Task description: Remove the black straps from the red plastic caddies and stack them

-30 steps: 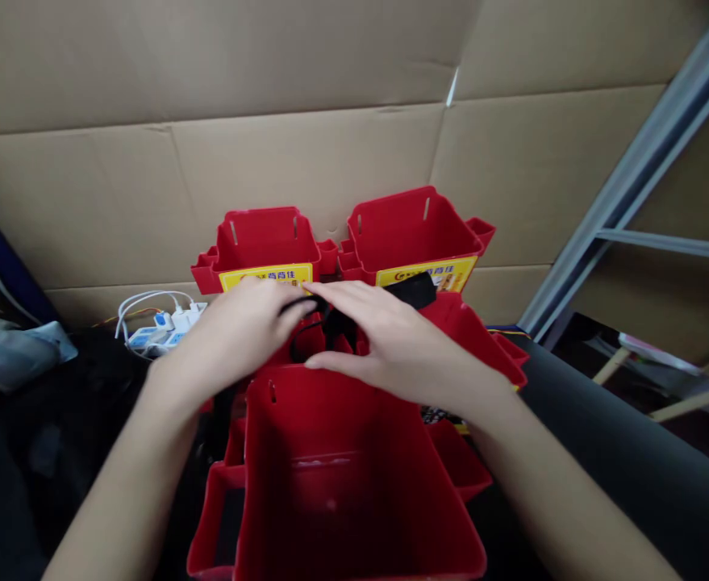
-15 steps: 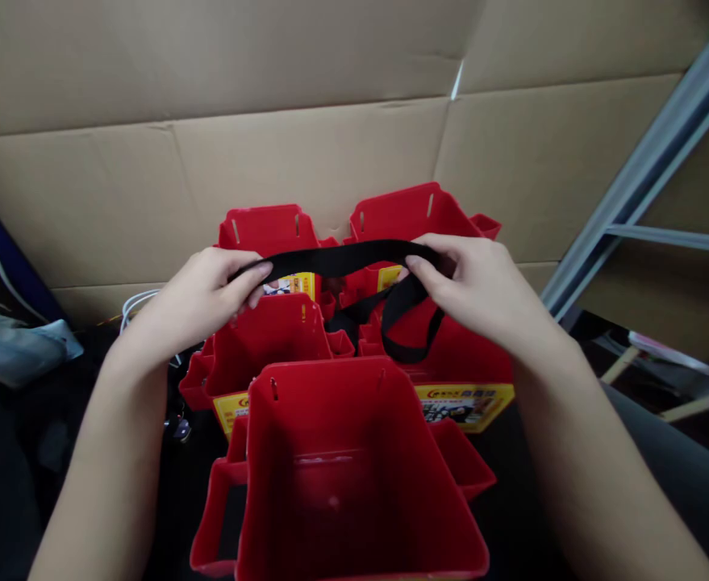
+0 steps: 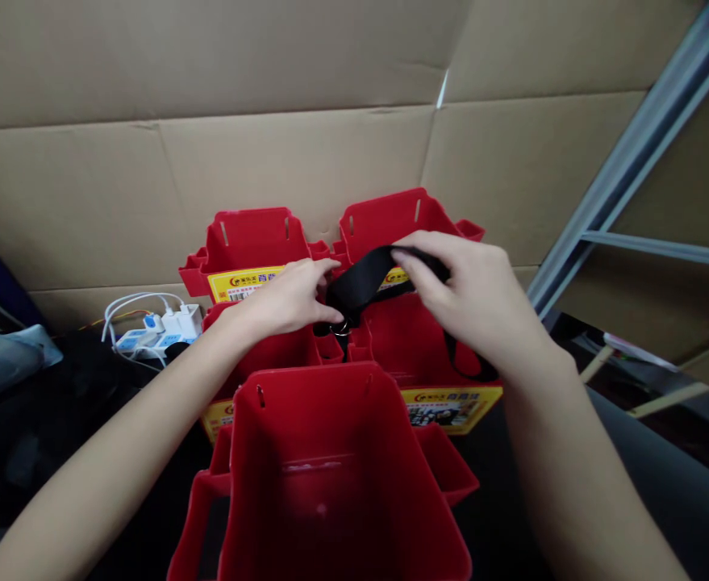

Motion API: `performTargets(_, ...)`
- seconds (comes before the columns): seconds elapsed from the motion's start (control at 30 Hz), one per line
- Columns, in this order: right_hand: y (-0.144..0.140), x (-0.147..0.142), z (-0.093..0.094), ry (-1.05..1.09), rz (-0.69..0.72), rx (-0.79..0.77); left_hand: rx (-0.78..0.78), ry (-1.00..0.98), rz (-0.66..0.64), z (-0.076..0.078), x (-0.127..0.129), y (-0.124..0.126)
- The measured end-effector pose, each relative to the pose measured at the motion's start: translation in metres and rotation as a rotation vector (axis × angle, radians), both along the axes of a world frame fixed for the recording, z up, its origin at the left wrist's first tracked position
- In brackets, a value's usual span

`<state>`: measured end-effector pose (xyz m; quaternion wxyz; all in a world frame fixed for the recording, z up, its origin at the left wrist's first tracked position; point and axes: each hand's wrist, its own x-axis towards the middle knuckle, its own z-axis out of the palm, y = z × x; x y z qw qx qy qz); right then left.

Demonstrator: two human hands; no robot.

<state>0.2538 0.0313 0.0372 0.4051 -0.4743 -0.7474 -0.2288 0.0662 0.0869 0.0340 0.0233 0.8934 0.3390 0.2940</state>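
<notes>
Head view: flat black woven strap (image 3: 363,278) runs diagonally at frame centre, left hand (image 3: 285,303) pinching its lower ring end, right hand (image 3: 472,294) pinching its upper part over red plastic bins (image 3: 257,242).

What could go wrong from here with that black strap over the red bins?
1. The black strap trails under the right hand into the right middle bin; a pull might snag on the rim and shift that bin.
2. The left hand pinches near the metal ring, which hangs over the gap between bins; if it slips, it may drop in there.
</notes>
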Motion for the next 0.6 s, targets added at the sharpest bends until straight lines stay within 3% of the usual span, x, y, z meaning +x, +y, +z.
performTargets(0.1,0.0,-0.011,-0.005,-0.074,0.01,-0.108,0.006,-0.027,-0.08,0.005,0.005,-0.015)
performTargets(0.17,-0.002,-0.014,-0.005,-0.094,0.022,-0.166,0.079,-0.051,-0.068,0.006,0.006,-0.019)
performTargets(0.3,-0.016,0.016,0.01,-0.087,-0.024,-0.269,0.141,-0.062,0.02,0.002,-0.002,-0.001)
performTargets(0.37,-0.027,0.04,0.021,-0.034,-0.132,-0.261,0.095,-0.038,0.048,-0.003,-0.007,0.011)
performTargets(0.47,-0.041,0.059,0.029,0.044,-0.303,-0.107,0.038,0.004,-0.002,-0.007,-0.008,0.014)
performTargets(0.53,-0.045,0.049,0.027,0.017,-0.28,-0.056,0.049,-0.037,-0.109,-0.005,-0.001,0.002)
performTargets(0.6,-0.045,0.028,0.021,-0.036,-0.165,-0.062,0.062,-0.112,-0.218,0.0,0.008,-0.015)
